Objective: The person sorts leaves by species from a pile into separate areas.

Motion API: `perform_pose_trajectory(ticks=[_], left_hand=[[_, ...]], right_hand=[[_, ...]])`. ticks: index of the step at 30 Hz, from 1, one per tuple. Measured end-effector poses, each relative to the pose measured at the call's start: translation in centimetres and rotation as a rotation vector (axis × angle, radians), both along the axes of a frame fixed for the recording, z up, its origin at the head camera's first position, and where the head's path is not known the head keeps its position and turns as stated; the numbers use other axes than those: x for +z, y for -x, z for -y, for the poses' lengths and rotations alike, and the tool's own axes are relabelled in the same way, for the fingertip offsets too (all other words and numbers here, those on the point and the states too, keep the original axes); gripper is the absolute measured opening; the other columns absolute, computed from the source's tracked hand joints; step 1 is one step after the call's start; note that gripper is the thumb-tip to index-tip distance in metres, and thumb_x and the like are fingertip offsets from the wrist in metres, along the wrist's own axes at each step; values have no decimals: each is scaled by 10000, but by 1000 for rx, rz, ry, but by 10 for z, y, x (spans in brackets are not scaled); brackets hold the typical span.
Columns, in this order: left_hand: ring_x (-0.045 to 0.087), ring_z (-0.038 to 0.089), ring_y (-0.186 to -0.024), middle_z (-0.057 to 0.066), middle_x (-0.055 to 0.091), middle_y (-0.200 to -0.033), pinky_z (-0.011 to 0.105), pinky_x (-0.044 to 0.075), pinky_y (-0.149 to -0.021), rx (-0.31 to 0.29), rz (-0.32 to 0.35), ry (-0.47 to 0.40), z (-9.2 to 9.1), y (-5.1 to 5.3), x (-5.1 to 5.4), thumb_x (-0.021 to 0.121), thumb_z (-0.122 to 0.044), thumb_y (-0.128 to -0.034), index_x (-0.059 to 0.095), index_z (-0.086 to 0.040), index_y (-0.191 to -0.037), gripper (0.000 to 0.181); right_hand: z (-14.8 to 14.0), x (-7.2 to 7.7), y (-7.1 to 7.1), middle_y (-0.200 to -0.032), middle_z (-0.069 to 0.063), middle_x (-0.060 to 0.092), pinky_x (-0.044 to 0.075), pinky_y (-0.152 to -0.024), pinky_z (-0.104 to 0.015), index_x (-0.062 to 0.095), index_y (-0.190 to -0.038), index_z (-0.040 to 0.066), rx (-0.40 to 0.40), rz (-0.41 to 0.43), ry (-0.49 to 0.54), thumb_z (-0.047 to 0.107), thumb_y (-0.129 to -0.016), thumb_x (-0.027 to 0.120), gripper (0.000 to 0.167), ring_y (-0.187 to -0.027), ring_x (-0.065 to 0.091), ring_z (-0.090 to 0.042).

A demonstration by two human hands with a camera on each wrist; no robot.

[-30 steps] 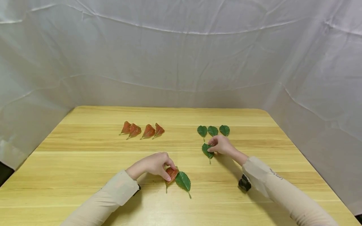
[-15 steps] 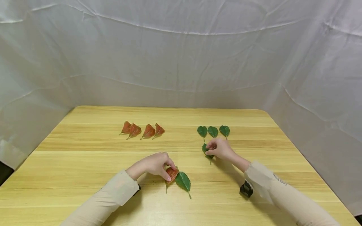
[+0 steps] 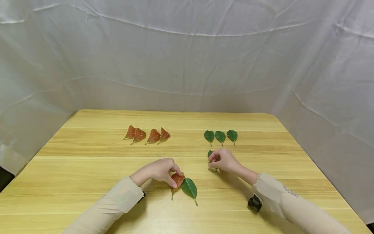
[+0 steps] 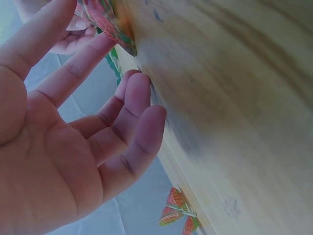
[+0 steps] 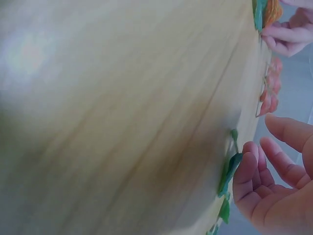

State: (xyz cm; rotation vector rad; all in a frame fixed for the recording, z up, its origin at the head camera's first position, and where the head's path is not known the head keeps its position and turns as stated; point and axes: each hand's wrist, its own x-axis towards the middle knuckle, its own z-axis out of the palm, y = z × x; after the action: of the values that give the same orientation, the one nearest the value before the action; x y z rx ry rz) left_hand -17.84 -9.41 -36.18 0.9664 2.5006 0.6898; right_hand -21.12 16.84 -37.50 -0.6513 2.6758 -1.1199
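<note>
My left hand (image 3: pixel 160 169) pinches a red leaf (image 3: pixel 177 179) low over the table, thumb and index finger at its sides. In the left wrist view the fingers of the left hand (image 4: pixel 93 112) reach the red leaf (image 4: pixel 105 19), partly cut off at the top. Right beside that leaf lies a larger green leaf (image 3: pixel 189 187). Farther off, my right hand (image 3: pixel 226 160) is over another green leaf (image 3: pixel 210 154), mostly hidden by the fingers. From the right wrist, thumb and index stand apart, while the other fingers bend near the green leaf (image 5: pixel 230 174).
Several red leaves (image 3: pixel 153 136) lie in a row at the back left of the wooden table (image 3: pixel 87 172). Three green leaves (image 3: pixel 220 136) form a row at the back right, just beyond the right hand. A pale cloth (image 3: pixel 187 65) hangs behind and at the sides.
My right hand has slid slightly down and left over its green leaf, covering more of it, and its fingertips have moved toward the stem end. The left hand and its red leaf stay put.
</note>
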Motion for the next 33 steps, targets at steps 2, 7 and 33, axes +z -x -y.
perform_pose_trajectory(ticks=[2, 7, 33], left_hand=[[437, 150, -773, 15, 617, -937, 261, 372, -654, 4, 1, 3, 0, 0, 0, 777, -158, -680, 687, -52, -979, 330], [423, 139, -755, 1, 574, -899, 268, 367, -648, 18, 1, 11, 0, -1, 0, 778, -164, -679, 687, -62, -978, 329], [407, 135, -721, -25, 587, -856, 247, 357, -632, 0, -25, 6, -1, -1, 0, 778, -158, -681, 685, -47, -968, 322]], right_hand=[[1, 1, -2, -705, 2, 577, 452, -576, -224, 636, -822, -41, 12, -7, 1, 29, -718, 717, 149, -629, 515, -110], [4, 4, -6, -699, -6, 583, 451, -568, -218, 634, -810, -46, 33, -27, 12, 14, -717, 712, 135, -620, 514, -108], [35, 0, -44, -640, 45, 543, 406, -460, -182, 656, -800, -7, 306, 124, 66, 30, -726, 712, 99, -503, 458, -27]])
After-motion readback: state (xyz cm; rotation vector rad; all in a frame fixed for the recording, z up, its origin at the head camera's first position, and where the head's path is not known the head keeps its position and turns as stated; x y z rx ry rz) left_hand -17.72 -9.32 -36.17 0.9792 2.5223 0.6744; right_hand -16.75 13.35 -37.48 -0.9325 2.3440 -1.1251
